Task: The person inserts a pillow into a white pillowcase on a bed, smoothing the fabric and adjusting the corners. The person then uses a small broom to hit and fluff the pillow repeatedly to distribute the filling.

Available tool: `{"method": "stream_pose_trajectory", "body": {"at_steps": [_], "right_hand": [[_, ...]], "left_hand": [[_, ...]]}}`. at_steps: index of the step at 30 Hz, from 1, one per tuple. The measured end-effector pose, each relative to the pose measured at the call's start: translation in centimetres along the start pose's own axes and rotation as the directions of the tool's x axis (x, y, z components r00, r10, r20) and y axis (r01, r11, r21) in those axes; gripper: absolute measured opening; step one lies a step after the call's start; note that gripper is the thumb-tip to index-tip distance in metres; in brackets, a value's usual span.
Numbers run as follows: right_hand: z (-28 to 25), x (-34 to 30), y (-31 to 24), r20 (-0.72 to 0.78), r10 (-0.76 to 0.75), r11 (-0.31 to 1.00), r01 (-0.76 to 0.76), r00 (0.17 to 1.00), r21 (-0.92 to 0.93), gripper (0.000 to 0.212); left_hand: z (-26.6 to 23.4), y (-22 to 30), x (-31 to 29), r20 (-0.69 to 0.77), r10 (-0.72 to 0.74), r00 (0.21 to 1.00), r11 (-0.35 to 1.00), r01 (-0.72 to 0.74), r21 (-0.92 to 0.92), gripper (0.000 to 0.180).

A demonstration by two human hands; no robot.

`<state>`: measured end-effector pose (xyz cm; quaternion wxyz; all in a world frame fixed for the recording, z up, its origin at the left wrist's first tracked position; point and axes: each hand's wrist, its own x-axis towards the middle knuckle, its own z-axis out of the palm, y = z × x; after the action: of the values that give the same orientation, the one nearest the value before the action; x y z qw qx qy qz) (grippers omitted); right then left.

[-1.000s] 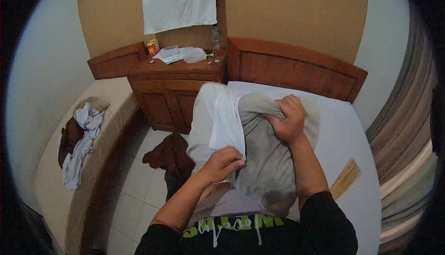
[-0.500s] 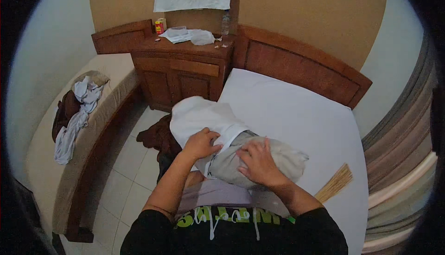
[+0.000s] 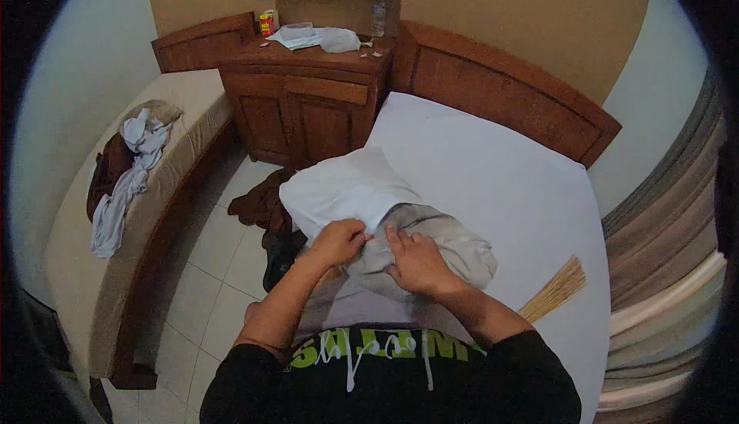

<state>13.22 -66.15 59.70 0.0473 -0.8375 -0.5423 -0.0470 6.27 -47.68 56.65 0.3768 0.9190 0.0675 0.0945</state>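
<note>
"White case [image 3: 339, 181], grey pillow [image 3: 454, 243]: how did they sit?"

"The case covered the pillow's left part, and the grey right part stuck out of its mouth. Both lay across the lap [image 3: 339, 308] and the near edge of the bed [image 3: 531, 193], probably so the weight was borne and both hands could work at the hem."

"And the fingers?"

"The left hand's [image 3: 339, 243] were curled at the hem, thumb close to the fingertips; at that size I couldn't tell whether they pinched cloth. The right hand [image 3: 422, 264] lay palm down on the pillow, fingers spread and gripping nothing, I'd judge to steady it."

"What was near them?"

"To the right, a broom [image 3: 556, 291] on the bed, perhaps put there to be within reach. To the left, brown cloth [image 3: 262, 199] on the floor."

"Farther out, any containers?"

"A cabinet [image 3: 323, 127], its doors shut over whatever it held. On top stood a bottle [image 3: 378, 20] and a red-and-yellow pack [image 3: 266, 25], likely set back against falling. Clothes [image 3: 138, 154] lay heaped on the other bed [image 3: 192, 100]."
</note>
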Motion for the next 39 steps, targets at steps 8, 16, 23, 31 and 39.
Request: {"method": "stream_pose_trajectory", "body": {"at_steps": [8,16,23,31,39], "right_hand": [[0.6,-0.4,1.8,0.130,-0.208,0.945,0.165,0.970,0.281,0.055],[-9.7,-2.9,9.5,0.131,-0.146,0.851,0.057,0.981,0.523,0.070],[4.5,-2.8,6.9,0.217,0.098,0.863,-0.192,0.971,0.467,0.083],[12.5,-2.6,6.7,-0.184,0.542,0.588,-0.213,0.820,0.780,0.087],[7.8,-3.2,6.4,-0.461,0.612,0.701,-0.169,0.643,0.693,0.055]], "left_hand": [[0.1,5.0,-1.5,0.319,0.350,0.881,0.936,-0.343,-0.079,0.026],[-2.2,5.7,-1.6,-0.009,0.143,0.990,0.973,-0.139,0.183,0.033],[0.4,6.1,2.9,0.122,0.177,0.977,0.818,-0.215,0.534,0.028],[4.0,9.6,4.6,0.250,0.496,0.832,0.836,-0.535,0.121,0.020],[0.0,7.5,-1.3,0.193,0.227,0.954,0.841,-0.292,0.455,0.019]]}}
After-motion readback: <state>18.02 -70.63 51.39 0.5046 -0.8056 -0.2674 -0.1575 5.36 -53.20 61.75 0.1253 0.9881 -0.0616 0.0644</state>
